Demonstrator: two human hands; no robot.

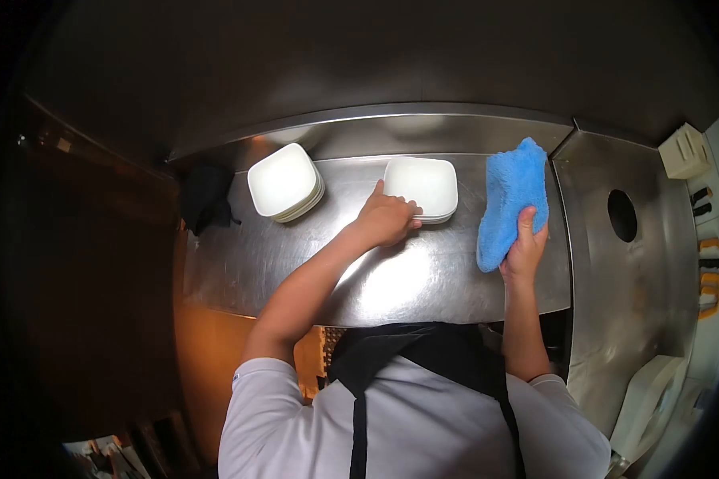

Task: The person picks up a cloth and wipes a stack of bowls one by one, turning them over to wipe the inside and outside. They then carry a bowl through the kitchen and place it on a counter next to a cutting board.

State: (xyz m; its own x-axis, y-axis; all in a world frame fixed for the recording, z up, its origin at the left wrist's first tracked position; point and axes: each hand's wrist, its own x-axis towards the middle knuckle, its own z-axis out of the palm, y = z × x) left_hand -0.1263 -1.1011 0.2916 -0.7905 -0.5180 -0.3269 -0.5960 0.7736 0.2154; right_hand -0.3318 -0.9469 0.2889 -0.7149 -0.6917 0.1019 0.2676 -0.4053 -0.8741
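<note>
A short stack of white square bowls stands on the steel counter in front of me. My left hand is closed at the stack's near left corner, with fingers at the front edge and one digit up by the left rim. How many bowls it grips is hidden. My right hand holds a folded blue cloth upright to the right of the stack, thumb pressed on its front. A taller stack of matching white bowls sits farther left, apart from both hands.
The steel counter ends at a raised back ledge. A black cloth-like item lies at its left end. On the right is another steel surface with a round dark hole. A white knife block-like holder and orange-handled tools are beyond.
</note>
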